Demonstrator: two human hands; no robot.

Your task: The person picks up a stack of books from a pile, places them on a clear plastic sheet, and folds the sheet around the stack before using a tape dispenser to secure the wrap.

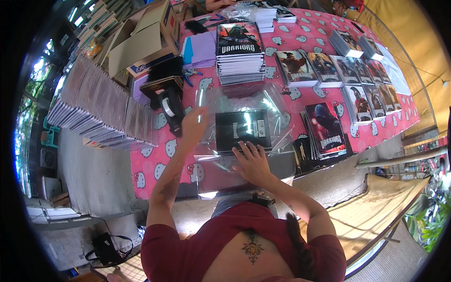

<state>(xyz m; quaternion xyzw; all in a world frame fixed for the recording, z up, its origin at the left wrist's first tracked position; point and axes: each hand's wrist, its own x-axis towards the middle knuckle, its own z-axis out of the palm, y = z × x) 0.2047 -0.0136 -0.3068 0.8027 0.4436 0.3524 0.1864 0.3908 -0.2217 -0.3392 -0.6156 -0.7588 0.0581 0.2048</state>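
Hands: two, apart. Right hand [253,164]: palm down, fingers spread, resting on the near edge of a black spiral-bound notebook [237,134]. Left hand [195,123]: blurred, just beside a black tape dispenser [175,123]; cannot tell whether its fingers grip anything. Notebook: lying flat before the person, clear plastic sheet [206,162] spread around it, on a pink patterned surface [157,183]. Beyond: notebook stack [240,63]; purple paper [204,47]; open cardboard box [141,47]. Right: several piles, illustrated covers, including a hooded figure [325,127].
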